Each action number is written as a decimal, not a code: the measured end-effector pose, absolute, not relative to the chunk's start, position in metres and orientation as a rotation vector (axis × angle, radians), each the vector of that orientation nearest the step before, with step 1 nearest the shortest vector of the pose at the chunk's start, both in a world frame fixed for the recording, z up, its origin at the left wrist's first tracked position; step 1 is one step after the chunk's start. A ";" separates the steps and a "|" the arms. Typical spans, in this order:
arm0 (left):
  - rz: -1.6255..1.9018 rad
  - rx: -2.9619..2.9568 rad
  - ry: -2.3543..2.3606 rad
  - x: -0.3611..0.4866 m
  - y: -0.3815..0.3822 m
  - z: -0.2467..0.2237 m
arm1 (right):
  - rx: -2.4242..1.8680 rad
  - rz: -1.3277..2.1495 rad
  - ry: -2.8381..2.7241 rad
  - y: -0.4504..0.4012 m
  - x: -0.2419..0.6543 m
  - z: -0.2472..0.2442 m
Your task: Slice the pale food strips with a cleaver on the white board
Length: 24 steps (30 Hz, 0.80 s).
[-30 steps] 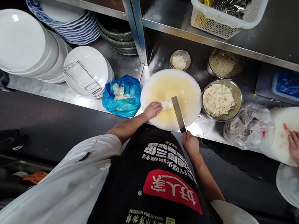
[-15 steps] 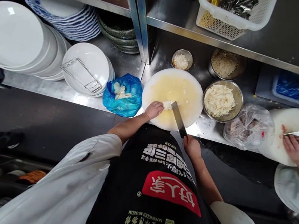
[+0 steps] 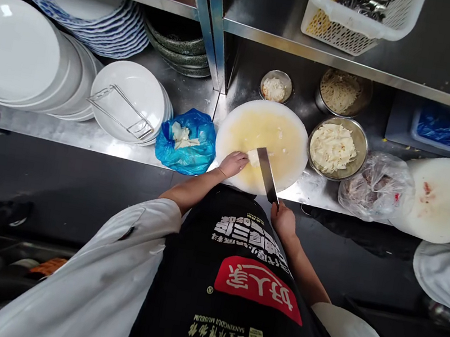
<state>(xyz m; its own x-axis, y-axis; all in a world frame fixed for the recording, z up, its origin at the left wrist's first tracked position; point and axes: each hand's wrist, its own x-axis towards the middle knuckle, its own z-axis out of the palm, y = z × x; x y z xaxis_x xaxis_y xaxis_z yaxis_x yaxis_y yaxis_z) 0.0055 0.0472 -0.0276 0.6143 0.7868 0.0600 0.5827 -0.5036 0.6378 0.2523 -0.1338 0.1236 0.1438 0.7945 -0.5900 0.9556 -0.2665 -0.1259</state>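
A small, pale, off-white piece (image 3: 254, 158) lies on a yellow-stained white cutting board (image 3: 237, 119), the broad blade of a cleaver (image 3: 267, 174) set slantwise at its edge. The left hand (image 3: 234, 163), fingers drawn in, holds the piece's other end; the right hand (image 3: 284, 221) is closed around the cleaver's handle. Flanking the board on the metal desk (image 3: 104, 145) are a blue bag (image 3: 205, 154) of pale chunks and a steel bowl (image 3: 362, 155) heaped with thin, pale slices.
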 end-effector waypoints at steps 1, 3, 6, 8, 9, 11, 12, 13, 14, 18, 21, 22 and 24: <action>0.448 2.265 1.058 0.004 0.048 -0.027 | 2.122 -0.841 1.677 -0.133 0.250 0.123; 0.420 2.260 1.023 0.001 0.050 -0.027 | 2.096 -0.855 1.639 -0.133 0.248 0.122; 0.392 2.268 1.001 -0.002 0.052 -0.027 | 2.144 -0.827 1.669 -0.134 0.244 0.123; 0.390 2.287 1.004 -0.003 0.052 -0.027 | 2.168 -0.827 1.680 -0.134 0.240 0.123; 0.393 2.296 1.004 -0.004 0.051 -0.027 | 2.159 -0.838 1.664 -0.133 0.237 0.123; 0.405 2.310 0.992 -0.006 0.050 -0.026 | 2.116 -0.857 1.623 -0.132 0.234 0.123; 0.412 2.316 0.981 -0.007 0.050 -0.026 | 2.097 -0.858 1.620 -0.131 0.233 0.124; 0.420 2.319 0.970 -0.008 0.049 -0.025 | 2.091 -0.848 1.636 -0.131 0.234 0.125; 0.429 2.323 0.961 -0.009 0.049 -0.025 | 2.102 -0.826 1.668 -0.131 0.234 0.126; 0.506 2.348 0.951 -0.011 0.049 -0.027 | 2.241 -0.696 1.816 -0.123 0.230 0.124; 0.558 2.373 0.952 -0.011 0.049 -0.028 | 2.214 -0.737 1.765 -0.110 0.227 0.117; 0.567 2.379 0.949 -0.010 0.049 -0.029 | 2.173 -0.767 1.727 -0.106 0.229 0.116; 0.584 2.383 0.945 -0.010 0.048 -0.029 | 2.112 -0.794 1.689 -0.102 0.235 0.117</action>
